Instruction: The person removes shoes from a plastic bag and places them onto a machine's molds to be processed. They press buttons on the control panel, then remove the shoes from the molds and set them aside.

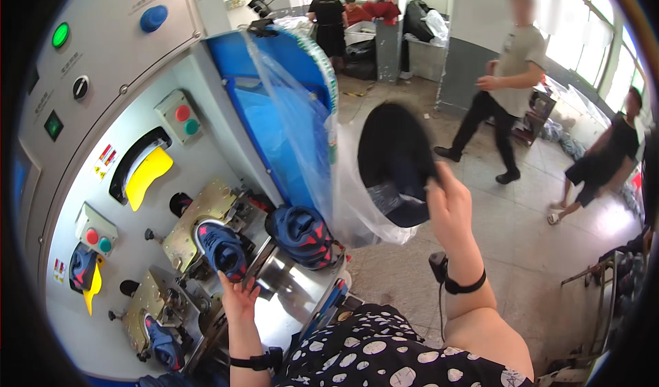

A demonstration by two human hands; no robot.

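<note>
My right hand (449, 205) is closed on the rim of a black oval hollow piece (392, 147), blurred by motion; its kind is unclear. Something clear and shiny shows along its lower inside. My left hand (240, 299), fingers apart, is at the near end of a navy shoe with red accents (225, 250). Its fingertips are next to the shoe; whether they press on it I cannot tell. That shoe sits on a brass-coloured machine fixture (180, 239). More navy and red shoes (302, 236) lie to its right, beside a blue panel.
A second fixture below carries another navy shoe (163, 342). The grey machine (130, 37) has button boxes (180, 116) and yellow flaps (149, 178). A blue door with hanging plastic (302, 112) stands open. One person (515, 64) walks at right; another (607, 154) is farther right.
</note>
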